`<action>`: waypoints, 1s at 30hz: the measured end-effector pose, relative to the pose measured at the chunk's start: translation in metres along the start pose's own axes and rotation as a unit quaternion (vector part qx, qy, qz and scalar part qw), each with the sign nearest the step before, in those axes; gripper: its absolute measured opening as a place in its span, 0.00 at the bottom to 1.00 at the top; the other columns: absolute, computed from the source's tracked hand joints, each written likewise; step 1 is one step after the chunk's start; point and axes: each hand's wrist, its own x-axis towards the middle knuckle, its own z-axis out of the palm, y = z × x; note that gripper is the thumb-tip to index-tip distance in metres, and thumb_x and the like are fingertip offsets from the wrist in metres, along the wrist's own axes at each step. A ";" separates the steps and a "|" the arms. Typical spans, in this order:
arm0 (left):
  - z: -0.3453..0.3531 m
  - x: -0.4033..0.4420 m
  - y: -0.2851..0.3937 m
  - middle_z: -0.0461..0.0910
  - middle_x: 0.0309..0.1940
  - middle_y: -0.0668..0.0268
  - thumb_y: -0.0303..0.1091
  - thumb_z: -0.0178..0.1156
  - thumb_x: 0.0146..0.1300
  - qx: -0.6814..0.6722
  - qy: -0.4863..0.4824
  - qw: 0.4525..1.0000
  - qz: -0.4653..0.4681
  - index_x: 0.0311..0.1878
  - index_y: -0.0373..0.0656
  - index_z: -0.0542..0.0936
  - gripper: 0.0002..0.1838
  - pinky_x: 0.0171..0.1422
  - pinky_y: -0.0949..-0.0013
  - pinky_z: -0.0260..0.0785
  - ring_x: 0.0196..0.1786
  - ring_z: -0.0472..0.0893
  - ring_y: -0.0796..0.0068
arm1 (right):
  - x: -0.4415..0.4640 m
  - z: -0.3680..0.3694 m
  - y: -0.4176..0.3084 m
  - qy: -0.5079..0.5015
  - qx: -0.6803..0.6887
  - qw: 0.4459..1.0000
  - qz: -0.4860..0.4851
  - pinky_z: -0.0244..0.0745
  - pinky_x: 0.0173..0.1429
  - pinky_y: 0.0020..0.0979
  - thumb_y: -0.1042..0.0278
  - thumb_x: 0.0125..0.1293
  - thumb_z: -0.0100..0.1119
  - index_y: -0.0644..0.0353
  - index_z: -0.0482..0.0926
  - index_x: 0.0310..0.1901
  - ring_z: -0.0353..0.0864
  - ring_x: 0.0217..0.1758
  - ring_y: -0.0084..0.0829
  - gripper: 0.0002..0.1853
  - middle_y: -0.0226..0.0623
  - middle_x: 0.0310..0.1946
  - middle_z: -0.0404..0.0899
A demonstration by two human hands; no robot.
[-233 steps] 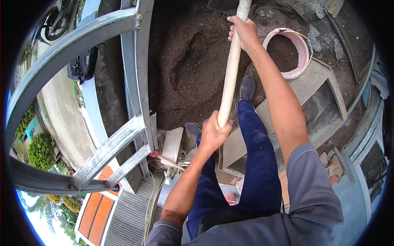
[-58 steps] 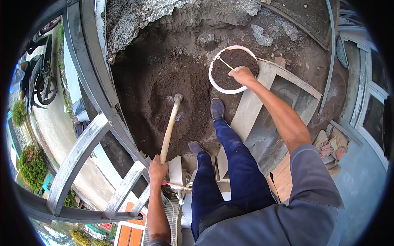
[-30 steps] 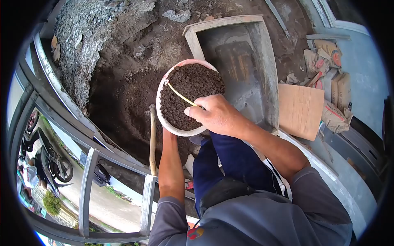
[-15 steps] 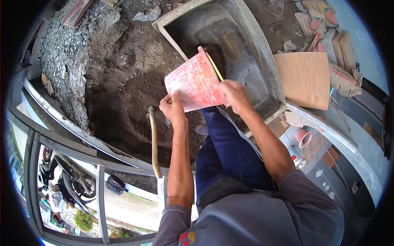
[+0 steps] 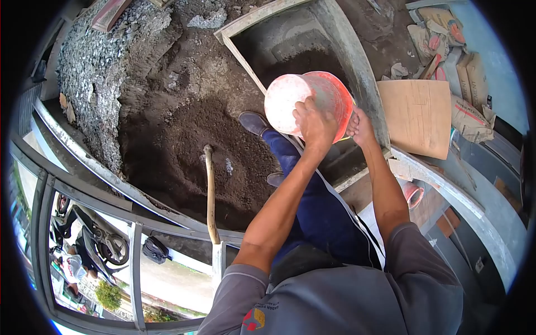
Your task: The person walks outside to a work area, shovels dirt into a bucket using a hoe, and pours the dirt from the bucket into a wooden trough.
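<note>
Since half a second ago, the red-and-white plastic bucket [image 5: 286, 106] has swung rightward and turned over further, so that its pale base now faces up toward the wearer and its mouth is turned away, over the shallow mixing trough [image 5: 363, 72]. The left hand [image 5: 317, 125] has travelled with it and lies against the outer wall beside the base, with the bucket just beyond and around its fingers; these are bent, but whether they grip or only press cannot be told. The right hand [image 5: 362, 127] is at the rim, on the bucket's right side, its fingers curled in and pinching the edge. A bit of yellow handle [image 5: 343, 139] shows beneath the rim, between the two hands. Dark soil [image 5: 304, 62] lies on the trough floor beyond the bucket; the bucket's inside is hidden. Left of the trough, a wooden tool handle [image 5: 210, 192] stands over the dug earth [image 5: 156, 151], its near end beside the metal railing [image 5: 137, 268]. To the right are a flat brown sheet [image 5: 416, 117] and cement sacks [image 5: 470, 114].
</note>
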 end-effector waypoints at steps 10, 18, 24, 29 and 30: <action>0.035 -0.062 0.059 0.73 0.49 0.46 0.28 0.64 0.55 -0.037 -0.063 0.984 0.164 0.67 0.28 0.70 0.34 0.61 0.45 0.65 0.53 0.72 0.43 | -0.085 0.037 0.013 -0.040 0.164 0.972 -0.163 0.66 0.51 0.30 0.48 0.80 0.53 0.55 0.67 0.53 0.69 0.38 0.32 0.18 0.35 0.38 0.70; -0.101 -0.022 0.028 0.73 0.49 0.48 0.32 0.71 0.59 -0.087 0.128 0.986 0.066 0.66 0.30 0.71 0.33 0.61 0.52 0.67 0.52 0.73 0.50 | -0.080 0.069 -0.032 -0.011 -0.036 0.992 -0.117 0.52 0.18 0.27 0.51 0.83 0.46 0.46 0.61 0.18 0.51 0.11 0.20 0.29 0.23 0.11 0.55; -0.192 -0.014 -0.116 0.75 0.45 0.62 0.50 0.73 0.68 -0.318 0.239 0.884 -0.244 0.57 0.34 0.73 0.31 0.48 0.68 0.72 0.42 0.74 0.75 | -0.140 0.275 -0.040 -0.221 -0.375 0.899 -0.053 0.55 0.20 0.27 0.56 0.79 0.57 0.54 0.65 0.17 0.58 0.14 0.17 0.29 0.24 0.13 0.61; -0.179 0.020 -0.220 0.76 0.49 0.64 0.59 0.67 0.71 -0.452 0.241 0.784 -0.351 0.60 0.41 0.72 0.32 0.56 0.61 0.71 0.48 0.74 0.72 | -0.084 0.395 0.023 -0.343 -0.631 0.650 -0.249 0.75 0.37 0.43 0.52 0.72 0.59 0.70 0.79 0.29 0.80 0.26 0.41 0.25 0.49 0.20 0.78; -0.166 0.035 -0.251 0.78 0.56 0.62 0.61 0.58 0.76 -0.475 0.209 0.765 -0.381 0.65 0.44 0.72 0.31 0.60 0.49 0.74 0.56 0.78 0.65 | -0.069 0.414 0.035 -0.351 -0.646 0.623 -0.266 0.76 0.40 0.46 0.52 0.72 0.58 0.71 0.80 0.31 0.83 0.29 0.48 0.24 0.55 0.23 0.79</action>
